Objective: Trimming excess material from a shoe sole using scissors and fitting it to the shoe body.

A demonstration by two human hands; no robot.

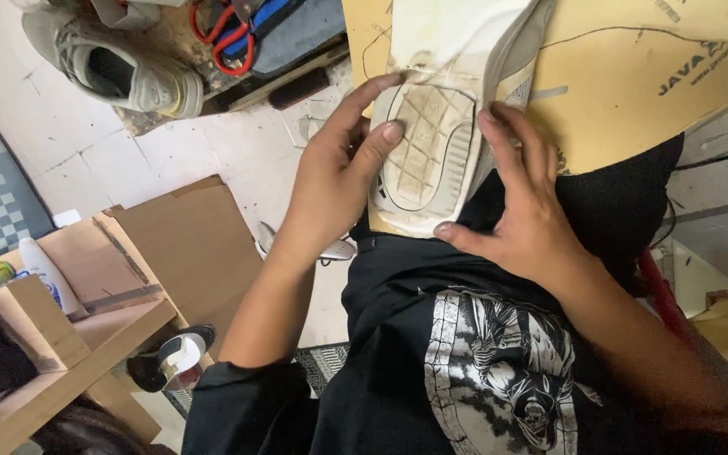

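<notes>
A worn white shoe [431, 143] lies sole-up on my lap, its gridded heel tread facing me. My left hand [339, 177] grips the left side of the heel, its fingers curled onto the sole near the edge. My right hand [524, 211] holds the right side, with the thumb under the heel end and the fingers along the rim. Under the shoe lies a tan sheet [634, 93] with an insole outline drawn on it. I wear a black printed shirt [465, 362].
A second white sneaker [120, 72] sits on a dirty board at the top left, beside red-handled pliers [229, 38]. Cardboard pieces [187, 244] and a low wooden bench [86, 354] with a white bottle [44, 270] stand at the left. The tiled floor [61, 152] lies beyond.
</notes>
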